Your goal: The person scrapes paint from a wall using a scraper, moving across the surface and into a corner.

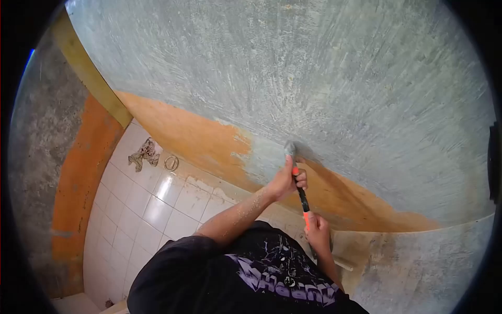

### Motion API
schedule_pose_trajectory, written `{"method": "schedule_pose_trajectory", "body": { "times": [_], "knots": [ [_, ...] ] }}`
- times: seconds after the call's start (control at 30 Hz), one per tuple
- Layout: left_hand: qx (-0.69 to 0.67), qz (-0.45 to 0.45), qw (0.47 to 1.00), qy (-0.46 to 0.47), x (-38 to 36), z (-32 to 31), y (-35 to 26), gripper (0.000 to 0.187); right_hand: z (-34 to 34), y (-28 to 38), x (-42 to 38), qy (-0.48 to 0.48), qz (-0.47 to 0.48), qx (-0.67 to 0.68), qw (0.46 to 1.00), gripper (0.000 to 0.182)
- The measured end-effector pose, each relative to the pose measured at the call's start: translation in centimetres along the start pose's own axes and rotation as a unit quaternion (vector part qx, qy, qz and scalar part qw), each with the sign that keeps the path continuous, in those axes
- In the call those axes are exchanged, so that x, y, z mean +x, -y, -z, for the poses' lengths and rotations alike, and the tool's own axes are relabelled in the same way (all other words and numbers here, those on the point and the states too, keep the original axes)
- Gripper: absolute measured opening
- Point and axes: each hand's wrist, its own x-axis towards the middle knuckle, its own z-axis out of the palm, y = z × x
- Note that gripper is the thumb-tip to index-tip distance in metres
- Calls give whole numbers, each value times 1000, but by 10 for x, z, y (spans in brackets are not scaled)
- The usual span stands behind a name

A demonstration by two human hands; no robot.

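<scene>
A long tool with a black and orange handle (303, 199) slants up to the wall, held in both my hands. My left hand (284, 180) is closed around its upper part, just below the head, with the thumb laid along it. My right hand (317, 228) grips the orange lower end, close in front of my body. The tool's grey head (289, 148) is right at the wall, by the border of bare grey and orange paint; its exact kind I cannot tell. Pale dust speckles my left forearm.
The scraped grey wall (251, 63) curves across the view, with an orange painted band (183, 125) along its lower part. White floor tiles (136, 209) carry debris, a crumpled cloth (145, 154) and a round ring-like object (171, 163). A yellow-brown post (94, 68) stands at left.
</scene>
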Motion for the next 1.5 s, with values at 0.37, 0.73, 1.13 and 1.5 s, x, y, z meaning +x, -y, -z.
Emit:
{"method": "schedule_pose_trajectory", "body": {
  "times": [0.37,0.73,1.13,1.5],
  "knots": [
    [-14,-4,1000,-14,-6,15,-12,57,-21,7,-1,-12,14,-3,1000,37],
    [21,-24,999,2,-16,19,-32,62,-34,7,0,-27,41,-51,997,37],
    [40,-22,999,-11,-28,31,-61,62,-73,26,-1,-7,-2,-14,1000,35],
    [21,-35,999,-15,-36,53,-90,62,-101,36,9,-14,17,-22,1000,33]
  ]
}}
